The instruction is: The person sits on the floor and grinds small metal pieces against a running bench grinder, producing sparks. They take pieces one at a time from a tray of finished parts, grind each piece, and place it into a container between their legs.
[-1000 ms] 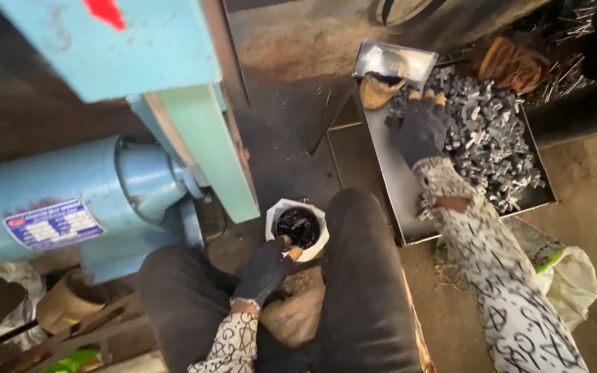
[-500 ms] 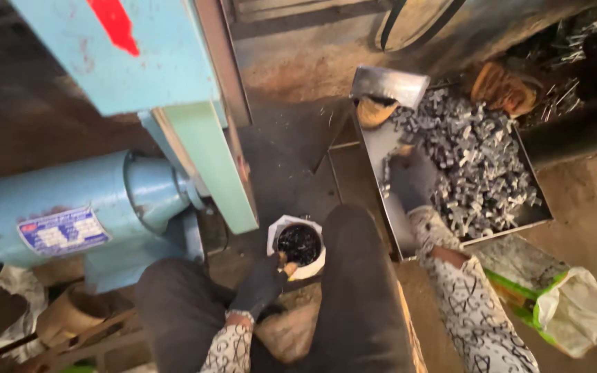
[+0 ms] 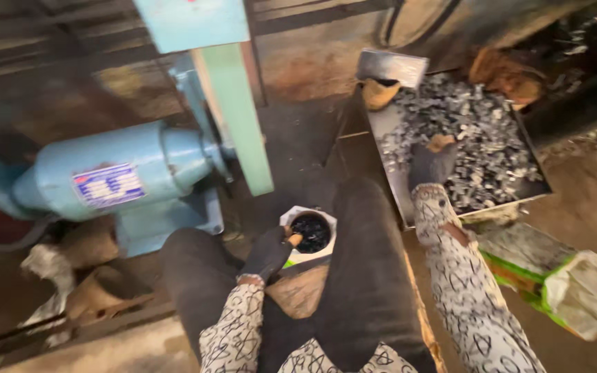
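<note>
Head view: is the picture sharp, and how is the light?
Head view: soft with motion blur, worst at the upper edges; the blue motor label is unreadable. Dim light; metal pieces in the tray glint. The gloved right hand and left hand look dark.

Shiny metal pieces (image 3: 475,141) fill a dull metal tray (image 3: 401,197); glossy blue-painted motor (image 3: 115,173).

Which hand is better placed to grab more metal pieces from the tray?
Right. The right hand is already over the metal pieces in the tray; the left hand rests at the rim of the small white container between the knees.
</note>
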A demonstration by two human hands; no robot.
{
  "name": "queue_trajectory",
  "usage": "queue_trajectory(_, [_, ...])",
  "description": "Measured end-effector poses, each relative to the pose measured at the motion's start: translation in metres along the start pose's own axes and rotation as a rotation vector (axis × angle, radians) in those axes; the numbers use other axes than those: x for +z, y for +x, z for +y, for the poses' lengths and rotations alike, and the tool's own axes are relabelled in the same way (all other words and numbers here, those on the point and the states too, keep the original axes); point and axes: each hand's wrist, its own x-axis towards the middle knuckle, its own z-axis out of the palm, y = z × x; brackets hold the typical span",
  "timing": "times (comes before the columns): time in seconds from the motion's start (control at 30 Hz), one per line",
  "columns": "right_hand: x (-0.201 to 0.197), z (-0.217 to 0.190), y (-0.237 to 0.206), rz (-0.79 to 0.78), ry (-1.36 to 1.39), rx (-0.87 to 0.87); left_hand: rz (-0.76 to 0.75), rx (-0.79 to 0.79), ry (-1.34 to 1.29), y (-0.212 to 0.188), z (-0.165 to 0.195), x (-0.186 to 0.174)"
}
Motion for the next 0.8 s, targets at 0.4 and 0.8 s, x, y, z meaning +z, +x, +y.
queue_trajectory(0.4, [0.023, -0.101, -0.178, -1.229, 0.484, 0.422, -0.482, -0.09, -1.67, 0.001, 0.014, -0.017])
queue_trajectory(0.8, [0.076, -0.061, -0.222, -1.434, 0.453, 0.716, 0.222, -0.13, -1.34, -0.014, 0.015, -0.031])
